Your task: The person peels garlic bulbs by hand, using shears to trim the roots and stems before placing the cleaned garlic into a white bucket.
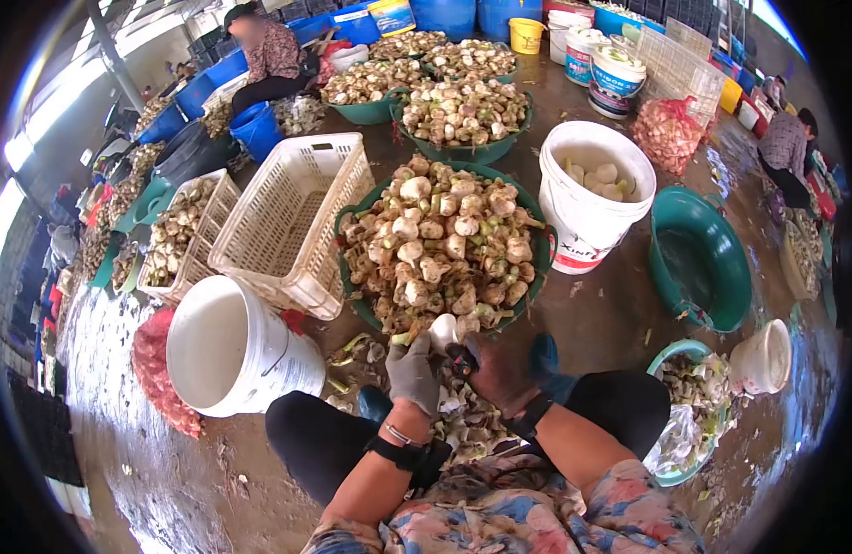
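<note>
My left hand, in a grey glove, is closed on a peeled white garlic bulb at the near edge of a green tub heaped with untrimmed garlic. Just right of it, my right hand, in a darker glove, is closed around a small dark tool, whose working end I cannot make out. Leaf and skin scraps lie on the floor between my legs, below both hands.
An empty white bucket and a white crate stand left. On the right are a white bucket holding peeled bulbs, an empty green tub and a scrap basin. Seated people are farther back.
</note>
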`<state>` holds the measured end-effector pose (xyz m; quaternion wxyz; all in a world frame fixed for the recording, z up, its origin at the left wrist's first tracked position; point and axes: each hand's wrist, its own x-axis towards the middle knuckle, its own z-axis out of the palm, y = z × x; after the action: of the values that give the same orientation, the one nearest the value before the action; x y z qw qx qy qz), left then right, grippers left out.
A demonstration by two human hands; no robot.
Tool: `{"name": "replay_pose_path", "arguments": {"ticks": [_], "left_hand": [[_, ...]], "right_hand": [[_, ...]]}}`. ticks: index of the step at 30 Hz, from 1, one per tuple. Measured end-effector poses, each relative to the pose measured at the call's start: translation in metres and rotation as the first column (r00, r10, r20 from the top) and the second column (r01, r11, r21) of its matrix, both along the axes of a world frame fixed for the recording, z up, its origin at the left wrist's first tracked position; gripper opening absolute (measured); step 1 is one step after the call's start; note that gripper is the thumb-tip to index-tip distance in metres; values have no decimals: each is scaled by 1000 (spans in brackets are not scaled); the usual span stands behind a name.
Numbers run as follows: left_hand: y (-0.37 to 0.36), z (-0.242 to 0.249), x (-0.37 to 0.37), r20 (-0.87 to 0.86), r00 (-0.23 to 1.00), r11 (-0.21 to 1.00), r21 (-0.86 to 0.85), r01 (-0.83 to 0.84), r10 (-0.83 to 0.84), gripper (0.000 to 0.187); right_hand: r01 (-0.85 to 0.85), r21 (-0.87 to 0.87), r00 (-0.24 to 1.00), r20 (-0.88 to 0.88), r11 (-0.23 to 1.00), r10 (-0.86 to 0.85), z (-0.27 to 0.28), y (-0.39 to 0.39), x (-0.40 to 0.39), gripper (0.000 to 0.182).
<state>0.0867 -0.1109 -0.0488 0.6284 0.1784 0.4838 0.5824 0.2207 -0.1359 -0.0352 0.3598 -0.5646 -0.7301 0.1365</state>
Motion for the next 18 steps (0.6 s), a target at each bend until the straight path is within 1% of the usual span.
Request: {"name": "replay_pose_path", "arguments": {"ticks": [1, 2, 3, 4, 5, 6, 7, 8, 9, 10, 11, 12, 13, 14, 15, 16, 17, 18], "left_hand": [[1, -1, -5, 73, 996, 999, 9, 47, -47, 16], [2, -3, -11, 145, 985, 996, 17, 90, -91, 17], [3, -3, -14, 298, 944, 990, 64, 128, -142, 18], [3, -5, -19, 344, 924, 986, 48, 162, -169, 22], [5, 4, -23, 323, 928, 982, 58, 179, -188, 26], [13, 14, -27, 302, 930, 978, 76, 195, -209, 32], [26, 12, -35, 247, 942, 965, 181, 187, -229, 38], [47, 15, -48, 324, 935, 987, 105, 120, -148, 27], [68, 22, -64, 314, 934, 968, 232, 96, -168, 30], [100, 28, -81, 320, 944, 952, 305, -20, -83, 32], [121, 34, -106, 251, 964, 883, 468, -42, -87, 35], [125, 85, -101, 308, 943, 884, 397, -247, 125, 35], [132, 87, -102, 346, 919, 905, 302, -298, 188, 32], [139, 89, -102, 378, 891, 915, 209, -345, 249, 30], [141, 71, -100, 272, 961, 932, 334, -141, 48, 26], [139, 43, -96, 140, 979, 899, 432, 73, -147, 24], [133, 25, -78, 161, 967, 912, 393, 120, -197, 16], [132, -13, -77, 0, 947, 886, 351, 301, -322, 15]], "right_hand": [[-5, -85, 983, -183, 996, -11, 2, 0, -1, 21], [-27, -169, 933, -359, 985, -36, 0, -1, -2, 18], [-185, -366, 609, -771, 912, -186, -59, 14, 2, 18], [-182, -376, 610, -767, 908, -196, -59, 8, 6, 18], [-185, -473, 785, -598, 861, -159, -51, 4, 9, 17], [-161, -558, 913, -397, 814, -91, -47, 6, 11, 18], [-392, -622, 733, -656, 678, -178, -96, 3, 6, 19], [-387, -631, 739, -648, 673, -183, -90, 2, 6, 19], [-213, -661, 875, -457, 720, -160, -74, 4, 3, 20], [-40, -644, 959, -238, 764, -151, -66, 6, 0, 21], [-58, -568, 799, -520, 821, -302, -157, 20, 7, 27], [-56, -576, 800, -515, 815, -309, -135, 27, 9, 27], [118, -490, 802, -466, 864, -374, -83, 43, 11, 24], [287, -377, 791, -426, 881, -440, -52, 55, 13, 21], [304, -399, 771, -429, 865, -469, -76, 61, 17, 22], [305, -395, 773, -429, 866, -468, -79, 69, 20, 22], [250, -517, 835, -313, 818, -453, -80, 76, 21, 23], [205, -634, 890, -197, 745, -412, -81, 81, 21, 24]]}}
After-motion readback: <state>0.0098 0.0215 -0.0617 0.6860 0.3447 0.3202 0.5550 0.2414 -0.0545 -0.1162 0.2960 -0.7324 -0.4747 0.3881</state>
